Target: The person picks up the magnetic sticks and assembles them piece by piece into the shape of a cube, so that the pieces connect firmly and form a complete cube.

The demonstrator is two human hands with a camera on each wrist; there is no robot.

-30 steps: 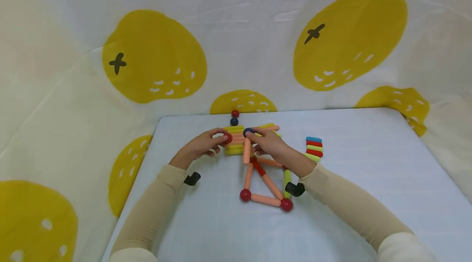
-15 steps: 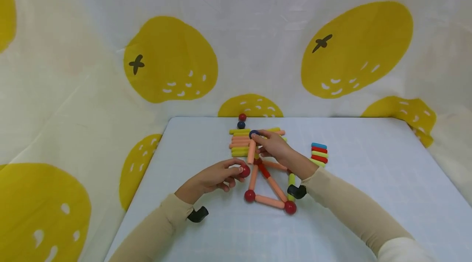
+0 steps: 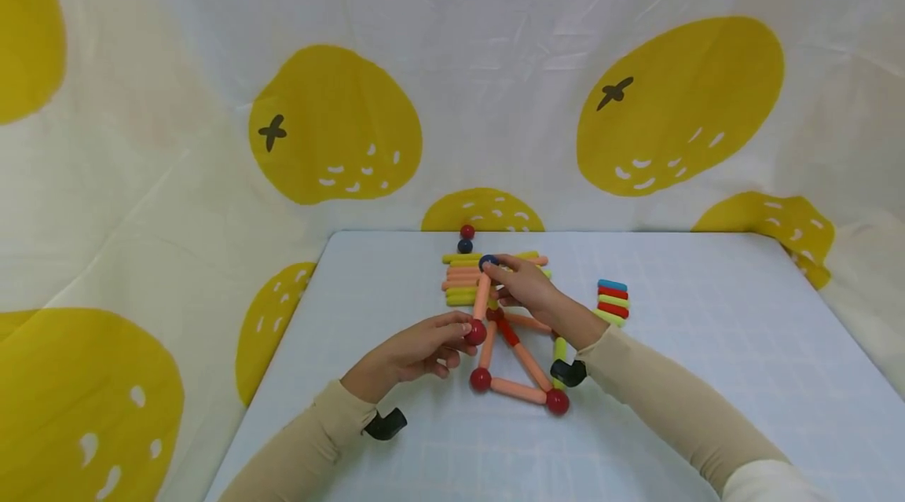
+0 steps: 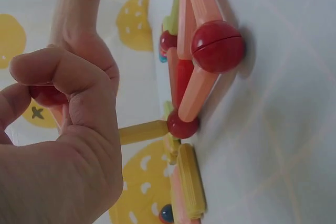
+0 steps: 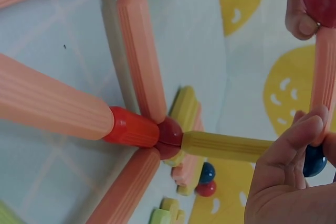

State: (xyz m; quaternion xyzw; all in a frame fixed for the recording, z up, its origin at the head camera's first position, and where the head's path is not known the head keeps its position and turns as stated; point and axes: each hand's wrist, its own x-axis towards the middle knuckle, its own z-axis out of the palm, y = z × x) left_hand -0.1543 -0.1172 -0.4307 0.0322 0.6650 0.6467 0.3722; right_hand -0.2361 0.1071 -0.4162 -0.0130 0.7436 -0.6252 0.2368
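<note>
In the head view my left hand pinches a red ball between thumb and fingers. My right hand holds a blue ball at the upper end of a pink stick, whose lower end meets the red ball. Behind and below them is a frame of pink sticks with red balls at its corners. A yellow stick rises from the frame's far red ball toward the right hand in the right wrist view; whether it touches the blue ball is hidden.
Yellow and pink sticks lie side by side behind the frame, with a loose blue ball and red ball beyond. Several short coloured sticks lie to the right. A patterned cloth hangs past the table's far edge.
My left hand has come nearer and rightward with its red ball, which now meets the pink stick's lower end. The right hand stays about where it was; the head view has shifted.
</note>
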